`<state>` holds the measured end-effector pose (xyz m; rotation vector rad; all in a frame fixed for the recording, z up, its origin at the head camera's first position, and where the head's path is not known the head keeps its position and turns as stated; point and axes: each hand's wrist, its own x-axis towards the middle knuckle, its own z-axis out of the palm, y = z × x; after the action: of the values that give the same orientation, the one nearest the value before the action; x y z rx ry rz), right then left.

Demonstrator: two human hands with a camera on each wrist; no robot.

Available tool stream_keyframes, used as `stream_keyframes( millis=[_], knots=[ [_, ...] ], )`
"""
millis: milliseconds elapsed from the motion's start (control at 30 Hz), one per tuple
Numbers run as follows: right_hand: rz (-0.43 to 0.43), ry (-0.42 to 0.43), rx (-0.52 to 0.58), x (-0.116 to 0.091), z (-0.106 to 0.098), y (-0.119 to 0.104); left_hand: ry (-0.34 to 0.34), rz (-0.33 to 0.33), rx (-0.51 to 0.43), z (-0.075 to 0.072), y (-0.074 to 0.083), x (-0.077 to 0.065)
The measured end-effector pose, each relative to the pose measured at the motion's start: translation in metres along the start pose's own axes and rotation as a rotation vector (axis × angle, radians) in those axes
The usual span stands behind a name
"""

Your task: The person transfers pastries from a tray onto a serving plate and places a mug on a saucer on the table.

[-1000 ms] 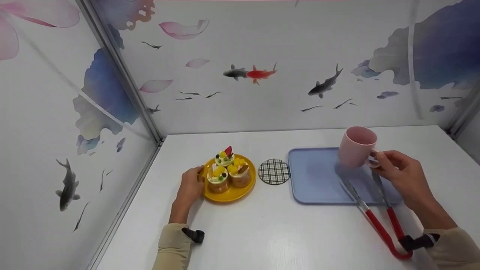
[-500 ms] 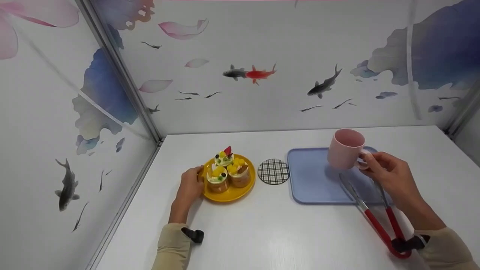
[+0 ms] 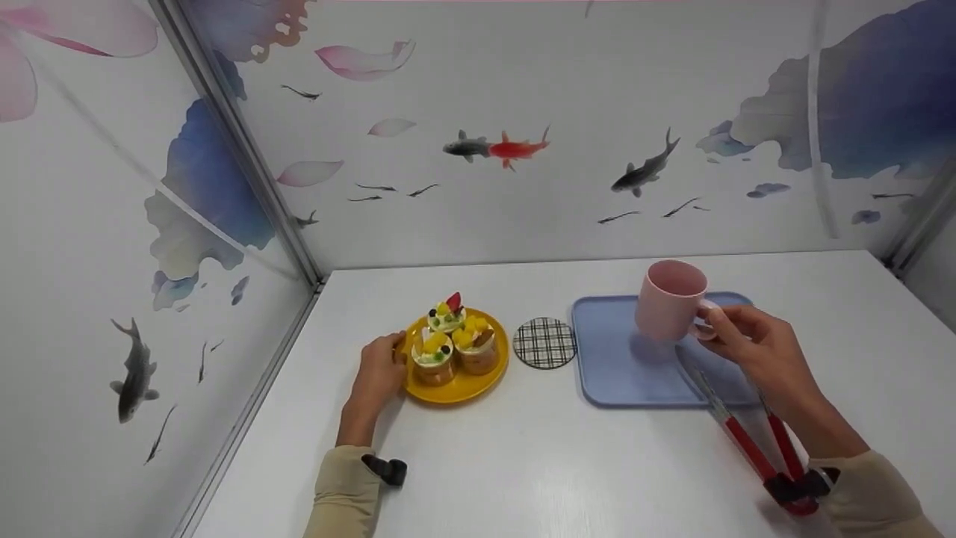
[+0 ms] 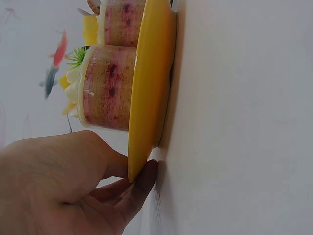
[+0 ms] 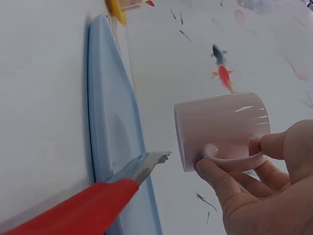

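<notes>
A pink mug (image 3: 668, 302) hangs upright above the blue tray (image 3: 609, 373), held by its handle in my right hand (image 3: 762, 355). In the right wrist view the thumb and fingers pinch the handle of the mug (image 5: 220, 125), with air between mug and tray. My left hand (image 3: 381, 370) pinches the left rim of a yellow plate (image 3: 455, 392). On that plate stand three dessert cups (image 3: 433, 359) topped with fruit. The left wrist view has the thumb above the plate (image 4: 151, 83) rim and fingers below it.
Red-handled tongs (image 3: 747, 444) lie with their metal ends over the tray, partly hidden by my right wrist. A round checked coaster (image 3: 545, 342) sits between plate and tray. A white wall (image 3: 478, 224) with painted fish closes off the back of the table.
My right hand has carried the mug leftward and slightly nearer over the tray. My left hand and the plate have stayed in place.
</notes>
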<state>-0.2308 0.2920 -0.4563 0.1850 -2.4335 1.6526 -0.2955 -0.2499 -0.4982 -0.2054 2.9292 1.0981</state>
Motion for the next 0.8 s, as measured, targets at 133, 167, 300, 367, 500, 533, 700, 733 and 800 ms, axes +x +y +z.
stream_keyframes(
  millis=[133, 167, 300, 367, 500, 533, 700, 733, 800],
  knots=[
    [0.006, -0.007, 0.013, 0.0, 0.005, -0.003, -0.005, -0.019, 0.002, 0.0, -0.001, -0.001],
    [0.006, -0.007, 0.012, 0.0, 0.007, -0.003, -0.004, -0.02, 0.003, 0.0, -0.001, -0.001],
    [0.018, -0.021, 0.031, 0.002, 0.012, -0.007, 0.004, -0.004, -0.001, 0.0, -0.001, -0.002],
    [0.033, -0.032, 0.056, 0.003, 0.015, -0.01, 0.013, 0.018, 0.0, 0.0, -0.001, -0.003],
    [0.053, -0.044, 0.091, 0.003, 0.021, -0.014, 0.025, 0.044, 0.009, 0.0, 0.0, -0.003],
    [0.054, -0.045, 0.097, 0.003, 0.023, -0.015, 0.028, 0.05, 0.008, 0.0, 0.0, -0.004],
    [0.049, -0.05, 0.101, 0.002, 0.031, -0.018, 0.03, 0.046, -0.005, 0.0, 0.0, -0.004],
    [0.052, -0.052, 0.1, 0.002, 0.033, -0.018, 0.039, 0.046, 0.003, -0.001, 0.0, -0.004],
    [0.053, -0.058, 0.107, 0.002, 0.036, -0.019, 0.078, 0.039, 0.007, -0.004, 0.002, -0.006]
  ],
)
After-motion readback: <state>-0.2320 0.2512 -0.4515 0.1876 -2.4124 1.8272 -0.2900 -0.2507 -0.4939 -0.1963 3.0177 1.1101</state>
